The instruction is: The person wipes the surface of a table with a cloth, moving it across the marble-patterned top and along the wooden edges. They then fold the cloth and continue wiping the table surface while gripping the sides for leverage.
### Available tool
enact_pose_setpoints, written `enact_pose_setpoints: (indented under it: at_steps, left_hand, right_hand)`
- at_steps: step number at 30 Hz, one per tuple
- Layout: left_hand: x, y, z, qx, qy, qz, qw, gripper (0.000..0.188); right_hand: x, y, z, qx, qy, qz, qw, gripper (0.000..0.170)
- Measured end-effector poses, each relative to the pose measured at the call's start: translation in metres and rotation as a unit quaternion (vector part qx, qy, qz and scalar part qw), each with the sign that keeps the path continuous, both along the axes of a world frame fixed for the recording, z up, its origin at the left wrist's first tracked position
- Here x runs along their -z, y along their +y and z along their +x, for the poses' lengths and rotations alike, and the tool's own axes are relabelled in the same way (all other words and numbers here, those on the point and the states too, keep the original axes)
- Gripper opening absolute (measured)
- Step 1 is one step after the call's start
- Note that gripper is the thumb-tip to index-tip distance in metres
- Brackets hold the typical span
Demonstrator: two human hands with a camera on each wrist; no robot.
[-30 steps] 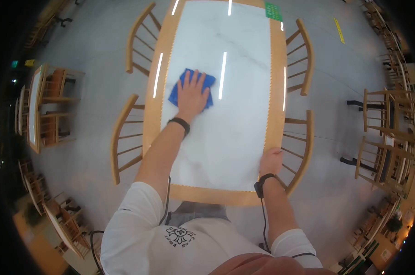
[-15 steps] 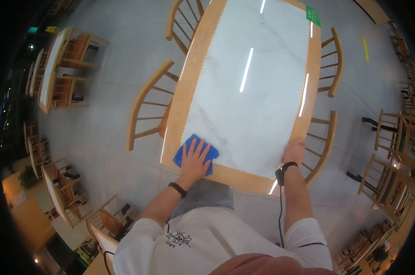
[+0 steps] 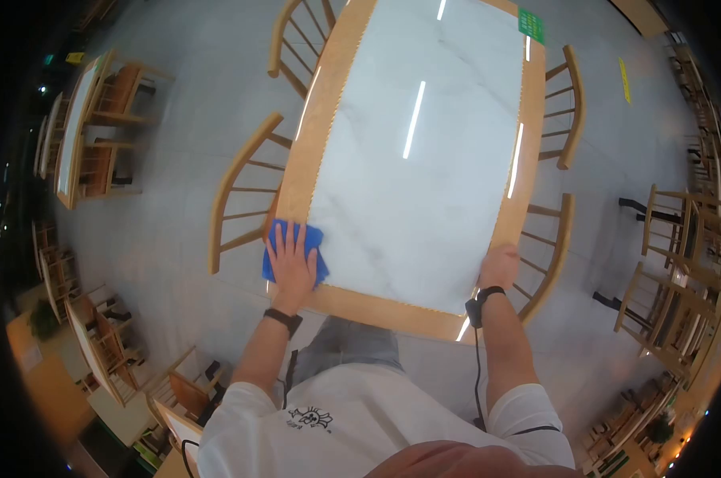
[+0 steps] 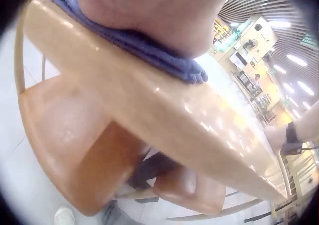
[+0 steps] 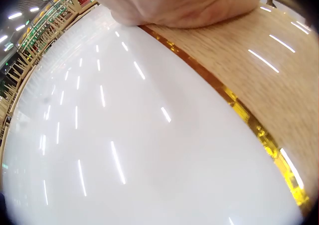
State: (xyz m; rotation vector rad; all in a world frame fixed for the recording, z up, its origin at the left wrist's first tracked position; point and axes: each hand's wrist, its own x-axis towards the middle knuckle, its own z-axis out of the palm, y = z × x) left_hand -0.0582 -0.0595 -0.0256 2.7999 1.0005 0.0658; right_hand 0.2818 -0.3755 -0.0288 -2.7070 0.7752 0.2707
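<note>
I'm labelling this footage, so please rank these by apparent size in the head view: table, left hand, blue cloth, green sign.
1. Table
2. Left hand and blue cloth: too alike to rank, since the hand hides part of the cloth
3. Green sign

One blue cloth (image 3: pixel 317 237), one central table (image 3: pixel 424 207), four chairs (image 3: pixel 223 193) beside it, one green sign (image 3: pixel 531 26), two dark wristbands (image 3: pixel 281 319).

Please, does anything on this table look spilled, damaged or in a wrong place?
Nothing stands out. I see no spill or damage on the table; the bright bars on it look like reflections of the ceiling lights. The blue cloth at its near left corner is under the left hand, so seems in use.
</note>
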Motion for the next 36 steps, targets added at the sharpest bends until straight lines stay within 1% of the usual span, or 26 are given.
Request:
enact_pose_setpoints:
  at_steps: [1,4,6,10,12,14,16,19,22,25,28,31,33,36]
  left_hand:
    - [0.001,0.013,0.017,0.015,-0.007,0.008,1.0,0.068]
    - [0.008,0.053,0.1,0.059,-0.023,0.032,0.997,0.067]
    - [0.005,0.064,0.153,0.066,-0.024,0.032,0.997,0.066]
    - [0.01,0.072,0.259,0.082,-0.044,0.046,0.995,0.065]
    - [0.013,0.07,0.306,0.091,-0.057,0.046,0.993,0.064]
    - [0.017,0.065,0.338,0.095,-0.063,0.045,0.993,0.064]
    - [0.02,0.059,0.355,0.091,-0.062,0.048,0.993,0.063]
    - [0.016,0.047,0.349,0.104,-0.062,0.028,0.992,0.063]
    - [0.007,0.015,0.31,0.139,-0.044,0.006,0.989,0.064]
    - [-0.005,-0.031,0.252,0.156,-0.024,-0.037,0.987,0.065]
    - [-0.01,-0.091,0.178,0.179,0.018,-0.079,0.98,0.066]
    - [-0.019,-0.147,0.116,0.21,0.039,-0.123,0.969,0.067]
    - [-0.019,-0.172,0.092,0.224,0.0,-0.146,0.964,0.067]
    - [-0.03,-0.171,0.081,0.22,-0.054,-0.202,0.953,0.068]
  right_hand:
    - [-0.002,0.0,0.001,0.005,0.001,0.001,1.0,0.061]
    - [0.006,-0.002,0.002,0.012,0.009,-0.008,1.0,0.059]
    - [0.005,-0.001,0.002,0.016,0.009,-0.015,1.0,0.058]
    - [-0.002,0.001,0.004,0.022,0.03,-0.026,0.999,0.057]
    - [0.004,-0.001,0.004,0.019,0.021,-0.03,0.999,0.057]
    - [0.008,-0.005,0.003,0.015,0.02,-0.036,0.999,0.056]
    - [0.01,-0.005,0.004,0.009,0.026,-0.041,0.999,0.056]
    - [0.007,-0.004,0.002,0.006,0.022,-0.027,0.999,0.057]
    - [0.002,0.001,0.003,0.011,0.026,-0.033,0.999,0.057]
    - [0.002,-0.001,0.002,0.007,0.018,-0.021,1.0,0.057]
    - [-0.002,0.004,0.004,0.027,0.027,-0.023,0.999,0.058]
    - [0.006,-0.001,0.005,0.018,0.031,-0.025,0.999,0.06]
    - [0.005,-0.001,0.003,0.004,0.023,-0.021,1.0,0.06]
    - [0.006,-0.003,0.004,-0.01,0.015,-0.013,1.0,0.06]
